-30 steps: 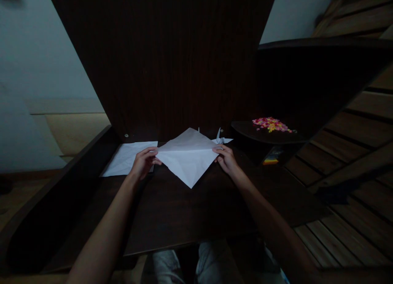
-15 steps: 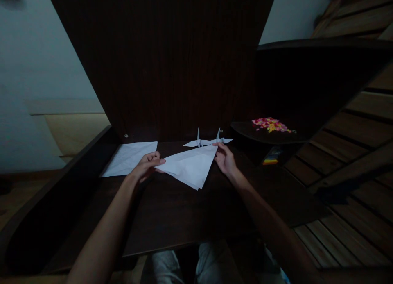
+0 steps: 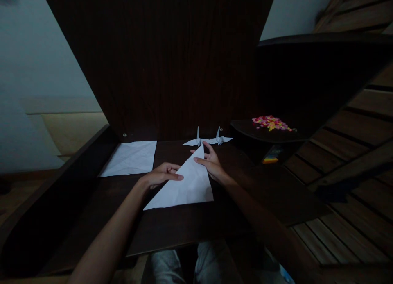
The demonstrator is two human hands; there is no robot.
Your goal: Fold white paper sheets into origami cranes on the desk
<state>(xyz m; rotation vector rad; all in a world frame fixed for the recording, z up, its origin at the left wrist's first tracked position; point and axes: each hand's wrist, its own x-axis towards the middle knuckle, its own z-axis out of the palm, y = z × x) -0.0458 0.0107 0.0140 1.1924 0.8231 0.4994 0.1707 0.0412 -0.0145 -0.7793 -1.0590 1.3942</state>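
Observation:
A white sheet of paper folded into a triangle (image 3: 187,185) is between my two hands above the dark desk. My left hand (image 3: 162,175) grips its upper left edge, thumb on top and fingers beneath. Close to the upper corner, my right hand (image 3: 210,161) pinches the paper with the thumb in front and fingers behind. Just beyond stand two folded paper cranes, a left one (image 3: 193,142) and a right one (image 3: 221,140), side by side with their necks or tails pointing up.
A flat, creased white sheet (image 3: 130,157) lies at the desk's left, near the raised side panel (image 3: 58,194). Small pink, red and yellow pieces (image 3: 272,123) are heaped on a corner shelf at right. Below it is a box with a rainbow-coloured part (image 3: 270,157). A dark panel (image 3: 172,62) rises behind.
The folded paper has turned, its long edge now slanting steeply up to the right. My right hand has moved left and my left hand slightly right, so they are closer together.

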